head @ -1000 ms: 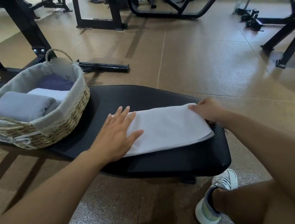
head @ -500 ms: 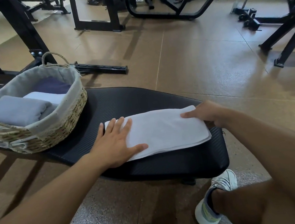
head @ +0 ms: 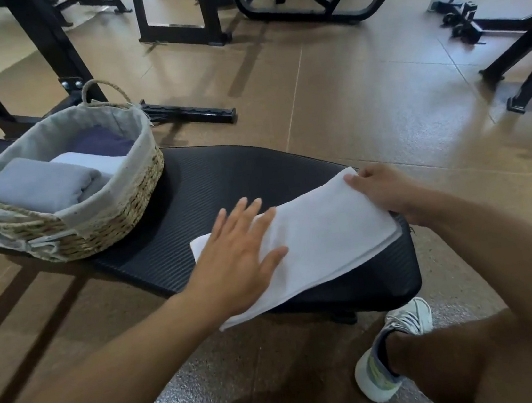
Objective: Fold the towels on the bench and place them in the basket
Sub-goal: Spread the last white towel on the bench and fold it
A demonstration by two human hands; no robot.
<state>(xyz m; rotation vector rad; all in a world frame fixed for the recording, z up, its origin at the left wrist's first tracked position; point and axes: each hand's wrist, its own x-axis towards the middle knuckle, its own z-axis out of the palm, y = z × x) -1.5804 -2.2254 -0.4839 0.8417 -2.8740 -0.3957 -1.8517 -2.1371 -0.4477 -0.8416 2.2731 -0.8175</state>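
Observation:
A white towel point(head: 326, 237), folded into a long strip, lies on the right end of the black bench point(head: 222, 186), its near-left corner hanging over the front edge. My left hand point(head: 238, 258) presses flat on the towel's left part with fingers spread. My right hand point(head: 384, 192) grips the towel's far right end, thumb on top. A wicker basket point(head: 119, 216) with a grey cloth liner stands on the bench to the left. It holds a folded grey towel point(head: 38, 185), a white towel point(head: 88, 159) and a dark purple towel point(head: 103, 141).
Black gym machine frames point(head: 48, 50) stand behind the basket and across the brown floor point(head: 362, 95). Another black frame point(head: 526, 69) is at the right. My right leg and white shoe point(head: 387, 354) are under the bench's right end.
The towel has turned, its left end swinging toward me and over the bench's front edge. My left hand has slid rightward along it. The right hand keeps its hold on the far end.

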